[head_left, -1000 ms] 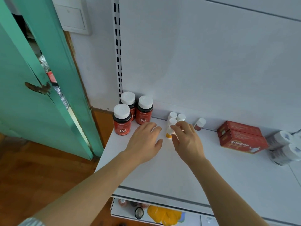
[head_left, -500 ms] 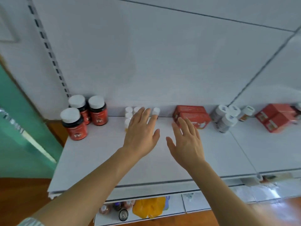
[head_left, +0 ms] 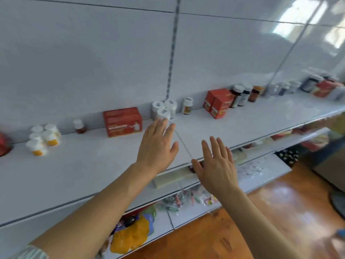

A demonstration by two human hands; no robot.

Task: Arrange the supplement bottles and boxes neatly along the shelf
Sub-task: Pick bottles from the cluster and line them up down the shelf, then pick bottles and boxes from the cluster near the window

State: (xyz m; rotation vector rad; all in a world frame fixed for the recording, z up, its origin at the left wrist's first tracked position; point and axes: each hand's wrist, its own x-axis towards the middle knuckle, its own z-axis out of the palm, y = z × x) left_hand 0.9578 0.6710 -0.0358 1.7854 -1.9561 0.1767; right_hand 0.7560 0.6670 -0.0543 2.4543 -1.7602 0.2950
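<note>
A long white shelf (head_left: 89, 165) carries supplements along its back wall. Several small white bottles with orange labels (head_left: 42, 140) cluster at the left, then a tiny brown bottle (head_left: 79, 126), stacked red boxes (head_left: 122, 121), three white-capped bottles (head_left: 164, 109), a single small bottle (head_left: 187, 105), two upright red boxes (head_left: 217, 102) and dark bottles (head_left: 242, 95). My left hand (head_left: 157, 146) hovers open over the shelf, fingertips just in front of the three white-capped bottles. Over the shelf's front edge hovers my right hand (head_left: 217, 165), fingers spread, holding nothing.
More bottles and a red box (head_left: 323, 87) stand blurred at the far right. A lower shelf (head_left: 186, 215) holds candy packets and a yellow bag (head_left: 130, 238). Wooden floor (head_left: 280, 212) lies below right. A red jar (head_left: 3, 144) shows at the left edge.
The view has swung right along the shelf. Both hands left the small orange-label bottles and moved right, open, to the area in front of the white-capped bottles.
</note>
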